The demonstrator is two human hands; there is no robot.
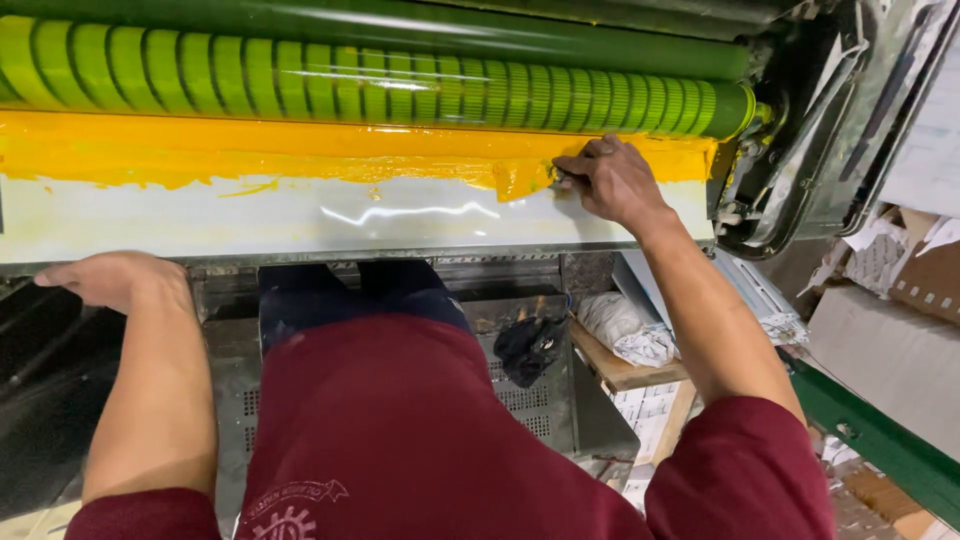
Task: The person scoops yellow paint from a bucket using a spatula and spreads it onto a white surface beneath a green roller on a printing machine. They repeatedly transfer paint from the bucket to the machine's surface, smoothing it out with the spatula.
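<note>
Small scraping tool is mostly hidden in the right hand; only a grey tip shows, type unclear. The right hand is closed around it, at the lower edge of the yellow ink on the ink tray, below the green roller. Tool tip points left, along the roller's axis. Left hand lies flat and open on the tray's front-left edge, holding nothing.
</note>
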